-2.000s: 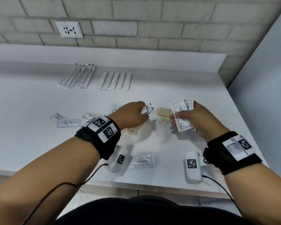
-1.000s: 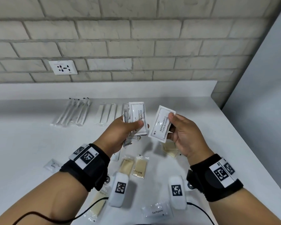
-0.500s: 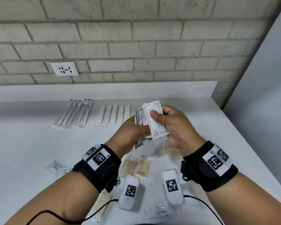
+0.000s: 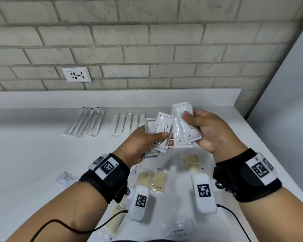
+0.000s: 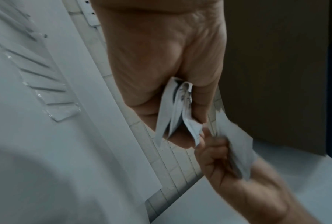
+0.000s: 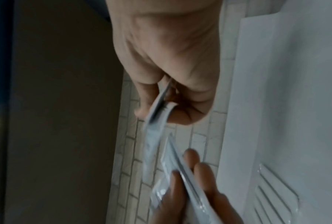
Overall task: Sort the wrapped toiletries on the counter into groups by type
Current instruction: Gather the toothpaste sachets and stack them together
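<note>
My left hand (image 4: 152, 138) pinches a fan of white shampoo sachets (image 4: 160, 135) above the white counter (image 4: 33, 154); the left wrist view shows those sachets (image 5: 177, 109) edge-on between thumb and fingers. Just to its right, my right hand (image 4: 198, 126) pinches two more white sachets (image 4: 183, 126), thumb on top; in the right wrist view these sachets (image 6: 157, 115) are blurred. The two bundles almost touch. Beige bath soap packets (image 4: 152, 179) lie on the counter below the hands.
At the back of the counter lie a row of wrapped toothbrushes (image 4: 87, 121) and a row of flat white wrapped sticks (image 4: 125, 125). A toothpaste sachet (image 4: 179, 229) lies at the near edge, another small sachet (image 4: 65, 178) at left, more soap (image 4: 191, 160) under my right hand. A wall (image 4: 287, 119) bounds the right.
Both hands rose from the counter with sachets. The right hand brought its sachet onto the left hand's bundle, then drew apart to the right holding two sachets.
</note>
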Demonstrator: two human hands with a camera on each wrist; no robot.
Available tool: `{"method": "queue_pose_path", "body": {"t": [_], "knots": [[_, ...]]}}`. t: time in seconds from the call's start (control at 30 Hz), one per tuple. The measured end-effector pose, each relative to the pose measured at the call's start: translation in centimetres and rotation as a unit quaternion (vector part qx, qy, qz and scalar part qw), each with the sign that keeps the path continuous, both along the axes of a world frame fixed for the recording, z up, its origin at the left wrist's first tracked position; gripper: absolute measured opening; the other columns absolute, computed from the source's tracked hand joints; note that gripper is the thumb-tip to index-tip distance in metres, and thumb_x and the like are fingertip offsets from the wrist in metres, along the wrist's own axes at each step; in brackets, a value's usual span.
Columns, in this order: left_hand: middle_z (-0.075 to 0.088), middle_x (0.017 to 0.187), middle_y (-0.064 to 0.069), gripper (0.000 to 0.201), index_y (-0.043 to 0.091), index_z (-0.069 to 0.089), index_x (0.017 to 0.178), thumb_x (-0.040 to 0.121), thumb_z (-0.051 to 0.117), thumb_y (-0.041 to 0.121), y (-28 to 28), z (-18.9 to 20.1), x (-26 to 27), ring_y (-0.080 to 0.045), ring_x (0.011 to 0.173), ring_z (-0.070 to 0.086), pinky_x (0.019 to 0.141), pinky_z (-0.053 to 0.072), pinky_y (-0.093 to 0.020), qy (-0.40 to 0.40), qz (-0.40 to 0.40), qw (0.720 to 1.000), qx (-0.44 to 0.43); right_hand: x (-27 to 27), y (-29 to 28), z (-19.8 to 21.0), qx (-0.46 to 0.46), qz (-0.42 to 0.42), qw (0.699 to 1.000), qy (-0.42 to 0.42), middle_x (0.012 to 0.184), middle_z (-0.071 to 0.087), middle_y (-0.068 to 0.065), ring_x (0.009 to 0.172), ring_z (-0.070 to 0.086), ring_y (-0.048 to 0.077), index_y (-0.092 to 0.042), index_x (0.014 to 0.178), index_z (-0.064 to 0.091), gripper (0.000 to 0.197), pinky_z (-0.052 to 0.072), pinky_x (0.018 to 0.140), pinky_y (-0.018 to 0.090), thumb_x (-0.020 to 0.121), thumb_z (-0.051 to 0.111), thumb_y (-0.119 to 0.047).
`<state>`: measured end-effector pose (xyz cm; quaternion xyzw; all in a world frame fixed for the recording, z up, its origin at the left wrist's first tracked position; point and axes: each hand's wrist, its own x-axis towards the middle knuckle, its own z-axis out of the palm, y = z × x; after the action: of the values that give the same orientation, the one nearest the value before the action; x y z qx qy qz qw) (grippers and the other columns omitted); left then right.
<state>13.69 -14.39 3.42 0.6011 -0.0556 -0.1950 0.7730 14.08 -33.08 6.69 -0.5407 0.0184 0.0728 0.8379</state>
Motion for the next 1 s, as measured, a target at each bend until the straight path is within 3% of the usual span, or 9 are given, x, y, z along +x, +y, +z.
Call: {"method": "queue_pose_path", "body": {"t": [0.1, 0.2, 0.37, 0.53, 0.67, 0.73, 0.77, 0.87, 1.0], "knots": [[0.074, 0.077, -0.005, 0.014, 0.002, 0.065, 0.099, 0.087, 0.06, -0.004, -0.6, -0.3, 0.1, -0.016, 0.063, 0.071, 0.052, 0.054, -0.023, -0.012, -0.011, 1.0, 0.015, 0.1, 1.7, 0.0, -0.151, -0.008, 0.988, -0.025, 0.073, 0.07, 0.014, 0.061, 0.067, 0.025, -0.003, 0.084, 0.068, 0.008, 0.058, 0.064, 0.038, 0.077, 0.071, 0.0], [0.071, 0.072, -0.002, 0.011, 0.009, 0.066, 0.096, 0.088, 0.061, 0.003, -0.4, -0.4, 0.3, -0.013, 0.058, 0.067, 0.052, 0.054, -0.023, 0.009, 0.003, 1.0, 0.007, 0.7, 2.2, -0.3, -0.148, -0.054, 0.987, -0.043, 0.072, 0.072, 0.01, 0.06, 0.068, 0.023, -0.006, 0.084, 0.069, 0.006, 0.058, 0.061, 0.037, 0.081, 0.071, -0.002], [0.07, 0.108, -0.019, 0.028, 0.003, 0.065, 0.113, 0.092, 0.06, 0.02, -0.4, -0.3, 0.5, -0.036, 0.098, 0.067, 0.086, 0.053, -0.045, 0.027, 0.04, 0.998, -0.05, 0.2, 3.5, -1.7, -0.205, -0.065, 0.973, -0.081, 0.09, 0.075, 0.016, 0.079, 0.071, 0.028, -0.01, 0.092, 0.073, 0.009, 0.058, 0.078, 0.047, 0.086, 0.069, -0.016], [0.07, 0.111, -0.011, 0.056, 0.016, 0.057, 0.119, 0.096, 0.023, 0.054, 0.6, -0.6, 1.0, -0.032, 0.093, 0.069, 0.076, 0.056, -0.052, 0.079, -0.002, 0.991, -0.109, 1.5, 0.9, -1.9, -0.062, -0.161, 0.984, -0.035, 0.102, 0.071, 0.016, 0.098, 0.068, 0.038, -0.017, 0.095, 0.069, 0.012, 0.052, 0.087, 0.059, 0.091, 0.059, -0.023], [0.067, 0.116, -0.014, 0.064, 0.027, 0.052, 0.128, 0.089, 0.021, 0.066, 1.2, -0.9, 1.6, -0.038, 0.096, 0.069, 0.064, 0.058, -0.048, 0.116, -0.021, 0.986, -0.119, 1.8, -0.7, -2.8, 0.007, -0.15, 0.987, 0.049, 0.085, 0.072, 0.007, 0.071, 0.071, 0.021, -0.014, 0.097, 0.065, 0.014, 0.059, 0.058, 0.038, 0.096, 0.053, -0.022], [0.065, 0.117, -0.018, 0.049, 0.022, 0.048, 0.13, 0.095, 0.034, 0.054, 1.3, -1.1, 1.8, -0.039, 0.095, 0.068, 0.062, 0.059, -0.048, 0.145, -0.023, 0.981, -0.129, 1.7, -0.6, -3.4, 0.019, -0.132, 0.986, 0.096, 0.067, 0.071, 0.004, 0.054, 0.069, 0.015, -0.012, 0.092, 0.062, 0.018, 0.057, 0.048, 0.03, 0.096, 0.053, -0.027], [0.063, 0.118, -0.019, 0.037, 0.017, 0.046, 0.129, 0.098, 0.041, 0.037, 1.4, -1.2, 1.8, -0.04, 0.096, 0.068, 0.065, 0.059, -0.048, 0.156, -0.024, 0.978, -0.135, 1.6, -0.4, -3.7, 0.022, -0.123, 0.986, 0.11, 0.061, 0.07, 0.003, 0.05, 0.067, 0.014, -0.011, 0.09, 0.061, 0.019, 0.055, 0.046, 0.028, 0.096, 0.053, -0.027], [0.064, 0.119, -0.02, 0.036, 0.004, 0.049, 0.128, 0.094, 0.041, -0.007, 1.4, -2.1, 2.0, -0.036, 0.099, 0.067, 0.075, 0.058, -0.046, 0.132, -0.027, 0.985, -0.111, 1.2, 0.6, -4.2, 0.032, -0.079, 0.991, 0.101, 0.075, 0.069, 0.011, 0.063, 0.069, 0.021, -0.007, 0.093, 0.061, 0.012, 0.058, 0.056, 0.034, 0.094, 0.055, -0.017], [0.072, 0.102, -0.015, 0.026, 0.002, 0.066, 0.109, 0.086, 0.059, -0.009, 0.8, -2.5, 1.7, -0.027, 0.088, 0.071, 0.074, 0.061, -0.035, 0.057, -0.034, 0.998, -0.021, 0.6, 2.6, -3.6, -0.029, 0.016, 0.997, 0.065, 0.091, 0.07, 0.024, 0.075, 0.071, 0.035, 0.0, 0.102, 0.063, 0.017, 0.059, 0.062, 0.05, 0.086, 0.062, -0.005]]}}
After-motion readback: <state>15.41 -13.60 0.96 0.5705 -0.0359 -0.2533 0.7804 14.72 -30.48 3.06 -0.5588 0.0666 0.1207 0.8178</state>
